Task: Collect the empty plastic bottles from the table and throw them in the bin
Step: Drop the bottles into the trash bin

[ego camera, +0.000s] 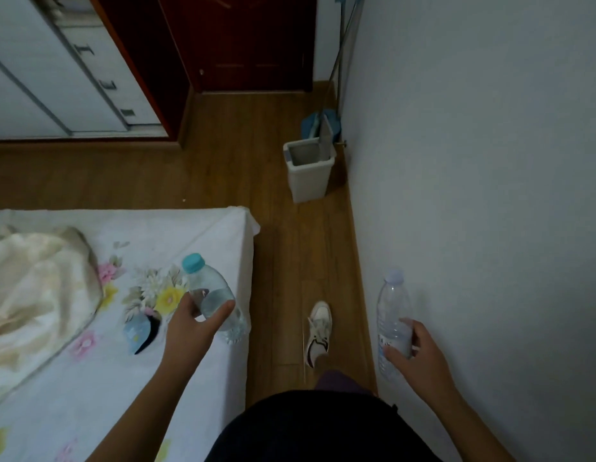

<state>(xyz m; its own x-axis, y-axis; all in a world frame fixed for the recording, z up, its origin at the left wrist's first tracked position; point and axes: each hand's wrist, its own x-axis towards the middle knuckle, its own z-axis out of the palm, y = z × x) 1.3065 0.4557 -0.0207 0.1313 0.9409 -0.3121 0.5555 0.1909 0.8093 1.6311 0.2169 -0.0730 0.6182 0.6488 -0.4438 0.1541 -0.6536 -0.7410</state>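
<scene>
Head view, looking down.

Left hand (pixel 193 323) wrapped round a clear bottle with a blue-green cap (pixel 208 293), thumb on one side and fingers on the other. Held up in the air over the right edge of the bed (pixel 90 378), tilted, cap end pointing away.

Right hand (pixel 419 358) wrapped round the low part of a clear bottle with a pale cap (pixel 393 315). Held almost straight up, cap on top, close to the wall (pixel 489 161) and above the strip of wood floor (pixel 223 161) beside it.

White bin (pixel 308 176) standing on the floor further ahead, right by the wall, top open. Well apart from both bottles. Blue mop (pixel 318 123) just behind the bin, long handle leaning up along the wall.

On the bed, a white sheet with flowers. Cream blanket (pixel 33 295) bunched up at the left edge. Small blue and black thing (pixel 141 333) lying near the left hand, too blurry to name.

One white shoe (pixel 319 331) stepping on the floor between the bed and the wall.

Dark red door (pixel 250 41) at the far end, white cupboard (pixel 40 78) at the far left.
</scene>
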